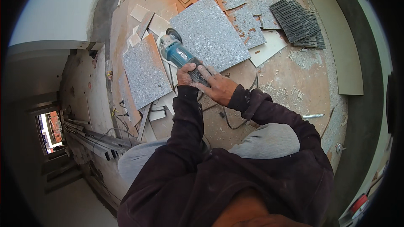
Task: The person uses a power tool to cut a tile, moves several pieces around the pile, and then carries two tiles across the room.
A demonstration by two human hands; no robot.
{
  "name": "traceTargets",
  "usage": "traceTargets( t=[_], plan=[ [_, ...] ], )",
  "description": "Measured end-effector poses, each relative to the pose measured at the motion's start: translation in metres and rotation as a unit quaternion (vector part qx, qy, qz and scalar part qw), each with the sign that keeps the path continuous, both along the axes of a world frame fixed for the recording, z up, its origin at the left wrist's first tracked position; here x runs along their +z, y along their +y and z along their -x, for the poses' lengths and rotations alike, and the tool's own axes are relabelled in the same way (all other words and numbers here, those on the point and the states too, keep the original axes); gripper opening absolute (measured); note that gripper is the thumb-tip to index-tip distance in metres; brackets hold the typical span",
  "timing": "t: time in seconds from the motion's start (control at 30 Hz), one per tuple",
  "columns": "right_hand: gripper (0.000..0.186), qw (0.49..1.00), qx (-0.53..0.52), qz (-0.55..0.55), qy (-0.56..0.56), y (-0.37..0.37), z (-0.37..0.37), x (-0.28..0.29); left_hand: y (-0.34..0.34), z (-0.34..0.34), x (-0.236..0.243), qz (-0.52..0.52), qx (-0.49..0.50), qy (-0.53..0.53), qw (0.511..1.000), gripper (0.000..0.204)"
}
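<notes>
Left hand (185,75) and right hand (220,88) on one grinder (177,54)

Beyond two grey knees (270,138), both hands close round the grinder's body; it hangs at the left edge of one large tile (212,33), one smaller tile (147,72) lying left. Farther, right, lies one dark pile (294,20).

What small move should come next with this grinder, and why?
Perhaps guide the disc along the left edge of the large speckled tile: it sits close to that edge, and left hand and right hand both grip the grinder.
</notes>
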State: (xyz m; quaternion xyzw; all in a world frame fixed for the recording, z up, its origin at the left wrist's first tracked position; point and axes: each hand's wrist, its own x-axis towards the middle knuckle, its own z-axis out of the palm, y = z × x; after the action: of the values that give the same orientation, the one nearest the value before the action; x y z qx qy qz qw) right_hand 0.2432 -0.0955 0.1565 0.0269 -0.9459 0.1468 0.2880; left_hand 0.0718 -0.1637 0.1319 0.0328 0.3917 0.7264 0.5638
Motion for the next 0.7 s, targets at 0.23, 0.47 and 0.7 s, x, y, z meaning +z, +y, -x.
traceTargets(
  t=[0.23, 0.47, 0.7],
  plan=[
    [0.076, 0.807, -0.122, 0.570, -0.093, 0.034, -0.050, -0.034, 0.061, -0.082, -0.003, -0.007, 0.025, 0.120, 0.992, 0.042],
    [0.075, 0.698, -0.046, 0.714, -0.011, 0.085, -0.065, -0.026, 0.101, -0.122, 0.010, -0.017, -0.088, 0.206, 0.974, 0.054],
    [0.064, 0.754, -0.161, 0.637, -0.016, 0.119, -0.054, -0.015, 0.095, -0.010, -0.022, 0.269, 0.030, 0.575, 0.772, 0.076]
  ],
)
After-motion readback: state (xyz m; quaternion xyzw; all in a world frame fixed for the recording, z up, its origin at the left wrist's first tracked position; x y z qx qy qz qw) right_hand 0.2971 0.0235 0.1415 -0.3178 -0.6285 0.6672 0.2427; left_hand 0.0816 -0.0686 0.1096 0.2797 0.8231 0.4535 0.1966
